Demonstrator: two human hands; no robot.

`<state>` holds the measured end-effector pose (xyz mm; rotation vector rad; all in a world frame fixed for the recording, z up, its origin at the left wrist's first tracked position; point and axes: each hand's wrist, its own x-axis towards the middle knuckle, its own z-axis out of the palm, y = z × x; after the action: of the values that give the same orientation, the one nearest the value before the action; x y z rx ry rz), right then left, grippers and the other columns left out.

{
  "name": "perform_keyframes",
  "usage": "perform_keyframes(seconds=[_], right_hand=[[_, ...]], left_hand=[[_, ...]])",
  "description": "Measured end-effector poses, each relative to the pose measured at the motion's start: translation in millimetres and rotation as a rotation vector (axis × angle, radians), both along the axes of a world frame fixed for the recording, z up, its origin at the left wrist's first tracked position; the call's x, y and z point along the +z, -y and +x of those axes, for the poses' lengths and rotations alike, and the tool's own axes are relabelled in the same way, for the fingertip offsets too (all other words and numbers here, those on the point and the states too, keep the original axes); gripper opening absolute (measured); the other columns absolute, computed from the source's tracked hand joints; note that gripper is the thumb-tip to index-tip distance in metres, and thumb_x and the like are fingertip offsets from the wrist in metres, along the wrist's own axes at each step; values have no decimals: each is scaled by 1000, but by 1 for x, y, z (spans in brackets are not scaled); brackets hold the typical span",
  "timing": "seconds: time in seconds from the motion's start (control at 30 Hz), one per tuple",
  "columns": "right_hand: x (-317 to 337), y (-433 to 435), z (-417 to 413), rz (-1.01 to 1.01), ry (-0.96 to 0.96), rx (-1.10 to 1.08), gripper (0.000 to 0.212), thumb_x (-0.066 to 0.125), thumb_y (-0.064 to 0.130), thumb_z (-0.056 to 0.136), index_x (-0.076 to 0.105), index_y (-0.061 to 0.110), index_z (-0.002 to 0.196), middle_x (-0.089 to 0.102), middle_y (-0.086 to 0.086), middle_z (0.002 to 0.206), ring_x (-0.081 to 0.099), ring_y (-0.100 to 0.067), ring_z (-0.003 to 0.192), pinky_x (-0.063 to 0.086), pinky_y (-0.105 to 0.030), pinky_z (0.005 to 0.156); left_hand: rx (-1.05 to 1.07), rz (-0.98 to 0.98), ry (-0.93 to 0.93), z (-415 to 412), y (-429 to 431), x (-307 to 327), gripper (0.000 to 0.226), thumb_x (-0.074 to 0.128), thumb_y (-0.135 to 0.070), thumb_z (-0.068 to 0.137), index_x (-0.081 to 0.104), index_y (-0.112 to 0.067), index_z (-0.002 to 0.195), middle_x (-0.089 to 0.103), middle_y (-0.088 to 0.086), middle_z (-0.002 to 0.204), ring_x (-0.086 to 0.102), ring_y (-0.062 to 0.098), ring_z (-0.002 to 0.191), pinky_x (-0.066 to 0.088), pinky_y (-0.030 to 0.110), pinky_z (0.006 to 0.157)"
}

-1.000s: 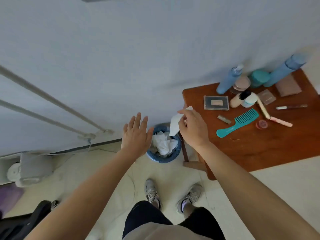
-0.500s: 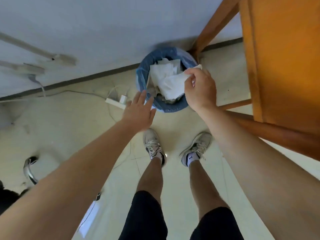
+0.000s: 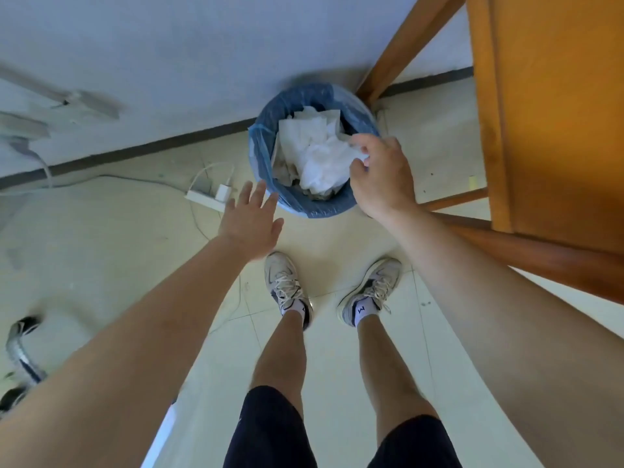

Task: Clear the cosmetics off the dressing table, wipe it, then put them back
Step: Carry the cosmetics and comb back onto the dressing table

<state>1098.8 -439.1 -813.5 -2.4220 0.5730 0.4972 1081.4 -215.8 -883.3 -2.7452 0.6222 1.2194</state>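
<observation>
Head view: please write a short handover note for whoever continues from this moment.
Left hand: open, empty, beside the bin.
Right hand: over the bin, pinching a white tissue that lies on other paper inside.
The table: only its legs and edge show; cosmetics out of view.
Done: wiping seems finished, not verifiable.
Left: release the tissue, check the table, put the cosmetics back.
</observation>
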Motion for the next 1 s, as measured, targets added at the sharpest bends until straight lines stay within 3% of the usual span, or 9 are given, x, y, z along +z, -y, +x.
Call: perform_keyframes(seconds=[0.13, 0.27, 0.47, 0.57, 0.73, 1.0], right_hand=[[66, 1, 1, -60, 36, 131, 39, 46, 18, 100, 50, 22, 138, 45, -5, 133, 52, -23, 116, 46, -34, 89], [170, 0, 7, -101, 214, 200, 39, 45, 19, 100, 51, 18, 139, 49, -6, 129, 49, -23, 121, 47, -40, 93], [332, 33, 2, -344, 532, 306, 32, 51, 17, 95, 62, 12, 125, 58, -11, 112, 58, -27, 99, 52, -38, 77], [381, 78, -7, -422, 514, 224, 32, 50, 20, 96, 61, 12, 125, 56, -12, 116, 57, -29, 104, 51, -41, 82], [426, 164, -29, -471, 428, 2, 36, 50, 25, 97, 54, 16, 131, 51, -10, 126, 51, -28, 117, 47, -41, 95], [414, 266, -9, -364, 391, -90, 60, 54, 30, 98, 29, 16, 151, 38, -11, 146, 45, -29, 131, 47, -43, 104]], left_hand=[[-1, -123, 294, 33, -12, 90, 67, 14, -53, 100, 15, -17, 156, 3, 11, 164, -2, 34, 151, 13, 57, 117], [-33, -354, 613, 72, -14, 207, 65, 20, -52, 103, 27, -12, 153, 13, 18, 162, 8, 41, 149, 15, 63, 115], [30, -452, 798, 104, 19, 352, 62, 19, -51, 104, 25, -13, 153, 11, 18, 162, 7, 39, 149, 13, 61, 116], [-44, -518, 802, 110, 61, 405, 61, 24, -47, 103, 31, -10, 150, 14, 22, 161, 12, 42, 148, 18, 61, 114], [-23, -627, 598, 119, 149, 459, 63, 35, -49, 101, 27, -14, 153, 5, 16, 163, 18, 39, 146, 30, 57, 110], [31, -623, 466, 140, 267, 450, 71, 50, -44, 96, 15, -22, 154, 13, 7, 163, 17, 29, 148, 30, 53, 113]])
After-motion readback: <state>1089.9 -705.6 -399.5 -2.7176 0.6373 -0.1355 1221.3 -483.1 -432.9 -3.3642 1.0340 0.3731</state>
